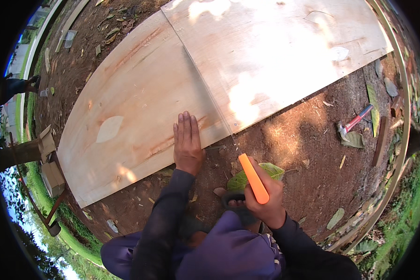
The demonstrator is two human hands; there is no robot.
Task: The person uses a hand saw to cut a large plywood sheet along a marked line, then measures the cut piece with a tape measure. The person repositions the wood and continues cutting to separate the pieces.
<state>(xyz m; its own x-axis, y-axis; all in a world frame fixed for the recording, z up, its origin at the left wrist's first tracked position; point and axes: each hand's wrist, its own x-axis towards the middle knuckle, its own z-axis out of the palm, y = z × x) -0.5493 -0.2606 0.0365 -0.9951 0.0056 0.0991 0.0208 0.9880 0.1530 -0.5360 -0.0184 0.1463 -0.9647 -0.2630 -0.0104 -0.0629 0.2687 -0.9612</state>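
Where the bare reddish-brown ground (312, 182) spreads out under open sky, two large sheets of pale plywood lie flat on it, one overlapping the other. The nearer plywood sheet (140, 116) reaches toward the person, while the farther plywood sheet (275, 51) sits in bright sunlight at the upper right, its edge crossing over the first along a straight seam. Dry leaves and small wood scraps are scattered over the dirt, and grass borders the plot along the rim of the view. A hammer (354, 122) with a red and blue handle lies on the soil well to the right, apart from both hands. A large green leaf (270, 170) rests on the ground just behind the right hand.

The left hand (188, 142) lies flat, palm down, on the near edge of the nearer sheet, its fingers straight and held close together, pointing away from the person. The right hand (265, 203) is closed in a fist around the orange handle (253, 178) of a tool, which points up and to the left toward the spot where the seam meets the sheet's near edge. The tool's working end is thin and hard to make out against the dirt. Both forearms wear dark long sleeves, and the person crouches low over the ground.
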